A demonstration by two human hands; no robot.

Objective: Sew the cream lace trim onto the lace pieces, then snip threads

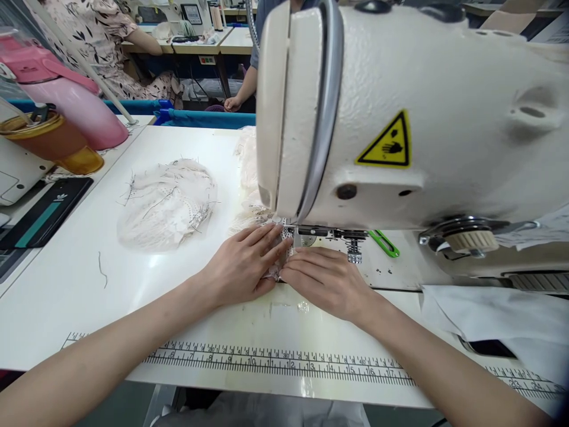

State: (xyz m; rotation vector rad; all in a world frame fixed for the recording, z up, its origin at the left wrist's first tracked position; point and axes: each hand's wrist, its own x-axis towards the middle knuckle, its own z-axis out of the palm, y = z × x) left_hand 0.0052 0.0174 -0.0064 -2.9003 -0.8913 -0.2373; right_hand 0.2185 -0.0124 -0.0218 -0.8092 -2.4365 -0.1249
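Observation:
White lace fabric (pixel 272 271) lies at the needle area of a sewing machine (pixel 382 118), partly covered by both hands. My left hand (pixel 242 264) rests on it with fingers stretched out flat, their tips close to the metal presser foot parts (pixel 297 235). From the other side, my right hand (pixel 326 279) has its fingers together, the tips closed on the edge of the lace. More pale ruffled fabric (pixel 249 178) extends behind the machine head. The needle itself is hidden.
A bundle of sheer fabric with loose threads (pixel 171 204) lies left. A green thread snipper (pixel 384 243) sits under the machine arm. White cloth (pixel 484 314) is at right, a printed ruler (pixel 267 359) along the front edge. A pink bottle (pixel 73 101) and phone (pixel 47 210) stand left; people sit beyond.

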